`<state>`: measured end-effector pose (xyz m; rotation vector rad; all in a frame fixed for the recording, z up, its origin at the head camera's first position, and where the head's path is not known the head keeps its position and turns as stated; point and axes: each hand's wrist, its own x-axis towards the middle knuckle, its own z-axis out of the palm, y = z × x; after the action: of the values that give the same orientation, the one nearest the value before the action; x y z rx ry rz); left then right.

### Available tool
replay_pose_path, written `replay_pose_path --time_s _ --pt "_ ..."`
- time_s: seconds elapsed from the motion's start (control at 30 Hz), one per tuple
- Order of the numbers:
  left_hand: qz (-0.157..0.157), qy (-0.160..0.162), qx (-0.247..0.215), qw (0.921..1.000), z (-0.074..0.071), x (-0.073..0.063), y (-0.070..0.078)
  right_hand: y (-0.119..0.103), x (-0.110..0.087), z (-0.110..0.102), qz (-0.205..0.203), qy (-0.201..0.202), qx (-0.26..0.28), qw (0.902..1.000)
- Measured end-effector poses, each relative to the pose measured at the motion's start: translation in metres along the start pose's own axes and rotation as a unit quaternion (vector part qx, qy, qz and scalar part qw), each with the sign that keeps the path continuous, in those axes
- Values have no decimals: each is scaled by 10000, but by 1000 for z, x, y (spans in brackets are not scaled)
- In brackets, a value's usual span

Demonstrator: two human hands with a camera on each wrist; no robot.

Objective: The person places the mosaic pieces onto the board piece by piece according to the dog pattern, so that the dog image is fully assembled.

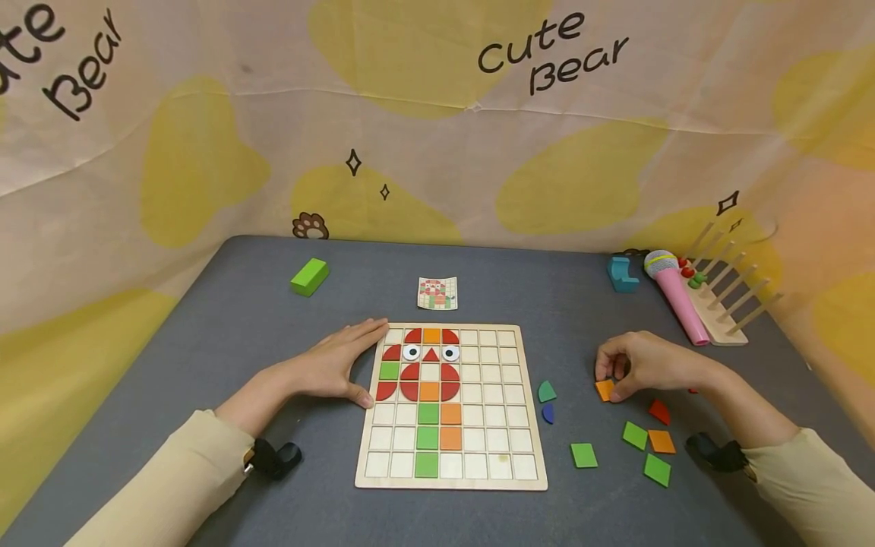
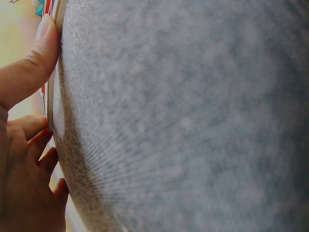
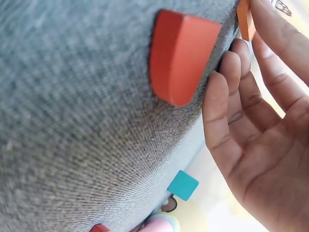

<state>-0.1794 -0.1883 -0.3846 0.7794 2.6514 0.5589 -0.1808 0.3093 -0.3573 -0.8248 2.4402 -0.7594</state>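
A wooden grid board [image 1: 535, 456] lies on the dark grey table, with red, orange and green tiles and two eye pieces set in its left part. My left hand [image 1: 335, 361] rests along the board's left edge, thumb and fingertips touching the rim, also seen in the left wrist view. To the right of the board, my right hand [image 1: 639, 365] pinches an orange square tile [image 1: 604, 390] between thumb and finger. In the right wrist view, a red rounded tile [image 3: 181, 58] lies close to the curled fingers of that hand.
Loose green tiles [image 1: 584, 456], an orange square [image 1: 661, 441] and a red piece [image 1: 659, 412] lie near the right hand. Behind the board is a pattern card [image 1: 437, 293]. A green block [image 1: 311, 277], a blue piece [image 1: 622, 275], a pink microphone [image 1: 677, 296] and a pegged rack [image 1: 728, 330] stand farther back.
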Motion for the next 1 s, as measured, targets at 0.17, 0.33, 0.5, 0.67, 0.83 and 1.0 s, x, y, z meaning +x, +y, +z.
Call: replay_pose_path --time_s 0.17,0.33,0.5,0.67,0.83,1.0 --pt "-8 -1 11 10000 1 0 -1 -5 3 1 24 -40 53 10000" --pt "-44 -18 -12 10000 1 0 -1 -15 7 1 -43 -3 89 10000" --pt "-47 -10 11 10000 0 0 0 -29 17 5 -216 324 -73 9992" --pt "-30 5 -10 10000 0 0 1 -45 27 15 -314 768 -265 9962" --pt "-9 22 17 10000 0 -1 0 -64 38 30 -247 977 -228 9946" --pt "72 65 15 10000 1 -1 -3 -84 49 44 -109 1013 -105 9947"
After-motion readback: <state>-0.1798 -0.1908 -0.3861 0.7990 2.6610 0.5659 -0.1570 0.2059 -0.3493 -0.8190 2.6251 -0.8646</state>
